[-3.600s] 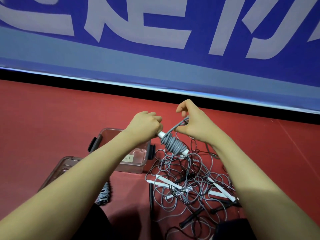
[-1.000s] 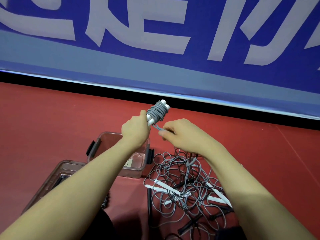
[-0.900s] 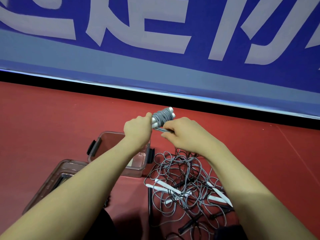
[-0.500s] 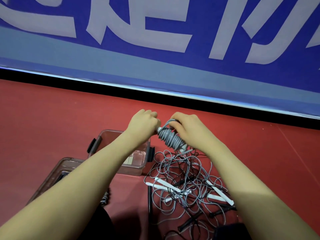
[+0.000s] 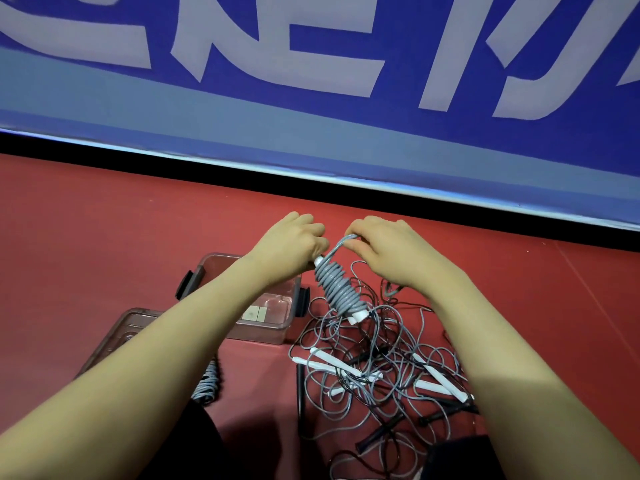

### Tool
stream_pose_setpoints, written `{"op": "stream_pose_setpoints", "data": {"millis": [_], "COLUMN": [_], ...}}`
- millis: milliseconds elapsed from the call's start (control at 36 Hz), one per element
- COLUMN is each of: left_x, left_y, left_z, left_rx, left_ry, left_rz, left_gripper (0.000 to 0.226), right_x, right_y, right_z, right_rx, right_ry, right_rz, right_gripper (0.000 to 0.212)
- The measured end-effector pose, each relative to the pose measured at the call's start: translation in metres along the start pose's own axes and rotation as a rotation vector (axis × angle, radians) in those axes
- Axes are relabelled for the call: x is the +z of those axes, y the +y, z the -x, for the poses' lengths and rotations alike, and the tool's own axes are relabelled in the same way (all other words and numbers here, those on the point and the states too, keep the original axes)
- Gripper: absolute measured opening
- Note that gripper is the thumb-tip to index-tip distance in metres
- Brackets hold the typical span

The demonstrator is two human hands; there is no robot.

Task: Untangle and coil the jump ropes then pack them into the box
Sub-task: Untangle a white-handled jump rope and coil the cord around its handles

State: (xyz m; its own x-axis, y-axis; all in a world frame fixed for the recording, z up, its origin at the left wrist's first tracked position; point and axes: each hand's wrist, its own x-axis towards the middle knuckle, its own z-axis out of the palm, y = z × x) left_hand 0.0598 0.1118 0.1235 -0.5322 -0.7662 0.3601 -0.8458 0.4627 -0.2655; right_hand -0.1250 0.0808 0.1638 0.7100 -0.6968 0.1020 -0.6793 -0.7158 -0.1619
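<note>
Left hand grips the upper end of the white handles, fingers curled round them; coiled grey jump rope is wound tight round those handles, bundle tilted, lower handle ends pointing down-right, held in the air above the floor; right hand pinches a loop of the grey cord at the top of the coil, fingers curled over it; tangled pile of jump ropes sits on the red floor just below the bundle, grey and black cords mixed with white handles and black handles; clear plastic box is left of the pile, partly hidden by the left forearm; its lid lies nearer the person; another coiled grey rope lies by the lid; blue banner behind.
</note>
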Motion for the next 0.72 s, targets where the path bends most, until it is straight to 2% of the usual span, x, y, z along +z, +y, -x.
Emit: {"op": "stream_pose_setpoints", "data": {"millis": [139,250,306,389,472,583,722], "left_x": [-0.001,-0.006,-0.010,-0.017,-0.024,-0.021,-0.009], "left_y": [0.006,0.007,0.009,0.017,0.026,0.030,0.023], "left_z": [-0.002,-0.002,-0.001,-0.005,-0.016,-0.028,-0.024], "left_rx": [0.059,-0.010,-0.154,-0.476,-0.741,-0.914,-0.989], "left_ry": [0.121,0.219,0.246,0.274,0.311,0.229,0.063], "left_rz": [0.141,0.348,0.522,0.706,0.814,0.860,0.653], "left_gripper": [0.019,0.031,0.038,0.046,0.021,0.020,0.025], "right_x": [0.006,0.005,0.001,-0.002,-0.001,0.005,0.007], "right_y": [0.007,0.007,0.005,0.003,0.000,-0.003,-0.013], "right_z": [0.001,0.002,0.002,0.002,0.000,-0.001,-0.002], "right_rx": [-0.003,0.002,0.041,0.170,0.152,0.178,0.133], "right_ry": [0.030,0.056,0.031,0.010,0.065,0.086,0.035], "right_rz": [0.105,0.079,0.050,-0.012,-0.005,-0.040,-0.181], "right_gripper": [0.023,0.018,0.019,0.015,0.024,0.022,0.018]}}
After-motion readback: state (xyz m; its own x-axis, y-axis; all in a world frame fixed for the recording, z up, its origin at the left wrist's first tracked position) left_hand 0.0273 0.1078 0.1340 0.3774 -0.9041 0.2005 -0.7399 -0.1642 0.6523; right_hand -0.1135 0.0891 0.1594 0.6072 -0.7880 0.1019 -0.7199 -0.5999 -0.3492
